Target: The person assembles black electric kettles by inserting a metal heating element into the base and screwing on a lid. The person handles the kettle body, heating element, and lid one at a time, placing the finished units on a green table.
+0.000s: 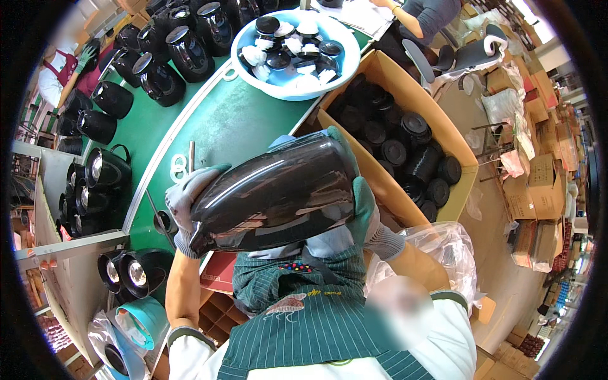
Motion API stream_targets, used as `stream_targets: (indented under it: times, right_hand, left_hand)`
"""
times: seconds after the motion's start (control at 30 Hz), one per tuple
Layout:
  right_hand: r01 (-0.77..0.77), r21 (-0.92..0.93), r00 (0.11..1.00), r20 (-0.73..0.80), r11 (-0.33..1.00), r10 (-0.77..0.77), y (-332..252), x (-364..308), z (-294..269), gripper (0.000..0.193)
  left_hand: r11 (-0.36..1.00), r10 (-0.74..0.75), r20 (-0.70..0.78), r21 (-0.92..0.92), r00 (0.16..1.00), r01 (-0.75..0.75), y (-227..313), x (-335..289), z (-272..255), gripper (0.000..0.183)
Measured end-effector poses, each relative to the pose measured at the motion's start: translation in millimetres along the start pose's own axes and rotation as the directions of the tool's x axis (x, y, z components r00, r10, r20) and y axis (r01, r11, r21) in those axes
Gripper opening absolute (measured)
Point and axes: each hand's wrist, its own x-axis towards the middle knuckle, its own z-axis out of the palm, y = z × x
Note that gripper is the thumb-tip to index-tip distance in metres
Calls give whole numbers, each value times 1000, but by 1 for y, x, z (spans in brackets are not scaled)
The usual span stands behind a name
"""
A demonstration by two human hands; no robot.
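Black and glossy, a long rounded vessel (275, 193) lies nearly on its side in the air between the person's two gloved hands, above the lap and the near edge of the green bench (228, 123). The left hand (185, 197) is curled around its narrower end. The right hand (362, 201) is spread wide at the broad end, thumb on the near side and fingers reaching over the far side, so both hands have hold of the same piece.

Just beyond the left hand, white rings (178, 166) and a short metal tube (192, 153) lie on the bench; farther off that way stand dark jugs (166, 79). Ahead of both hands sits a light blue basin (286, 94) of black and white caps (277, 60). Right of the right hand, near it, is a cardboard box (461, 180) holding round black lids (394, 152), with a clear plastic bag (446, 247) by the right forearm.

The smooth, curved surface could slide through the gloves if the right hand's spread grip slackened, and the vessel might then strike the bench edge. Swinging the narrow end forward and left could scatter the rings; turning the broad end right could scuff it against the box.
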Motion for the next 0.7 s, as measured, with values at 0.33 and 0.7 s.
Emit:
stream_targets:
  times: [0.33, 0.7]
  right_hand:
    - [58, -596, 996, -21, 801, -88, 59, -32, -87, 67]
    - [-184, 488, 978, 2, 853, 209, -4, 16, -43, 68]
  left_hand:
    - [912, 312, 232, 199, 921, -359, 29, 25, 1, 54]
    - [826, 270, 363, -563, 892, -20, 70, 59, 22, 82]
